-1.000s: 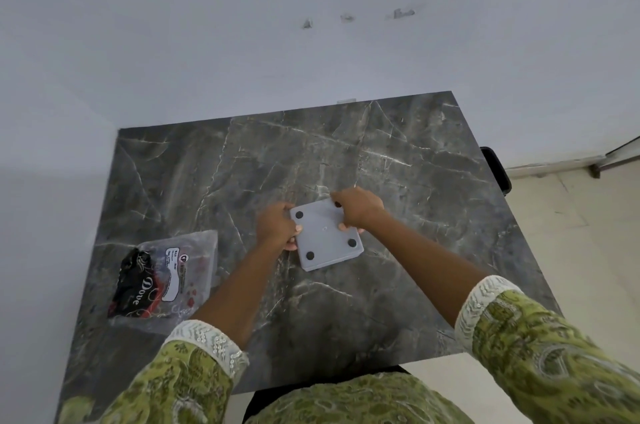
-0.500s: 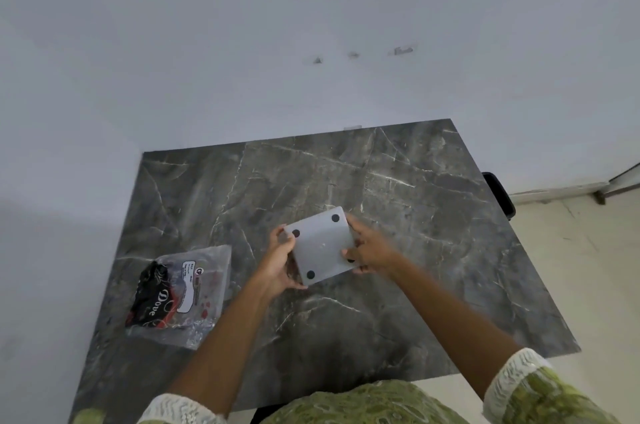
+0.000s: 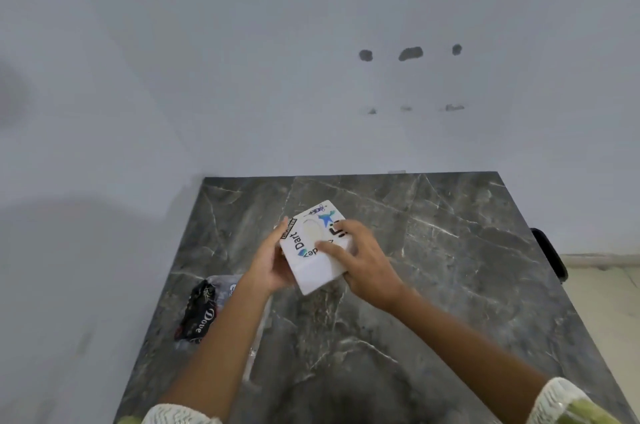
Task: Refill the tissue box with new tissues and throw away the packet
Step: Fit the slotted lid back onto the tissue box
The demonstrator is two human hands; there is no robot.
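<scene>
Both hands hold the white tissue box (image 3: 313,247) above the marble counter (image 3: 450,267), its stickered top with the oval opening facing up and tilted toward the wall. The left hand (image 3: 270,262) cups the box's left side with fingers curled under it; the right hand (image 3: 363,261) clamps the right side, its thumb pressed flat across the top near the opening. The plastic tissue packet (image 3: 204,312) lies on the counter to the left, partly hidden by the left forearm. The box seems to be gripped mostly by its edges, so it could slip and drop if either hand lets go carelessly. Reaching for the packet could nudge it off the counter's left edge, which it lies close to.
</scene>
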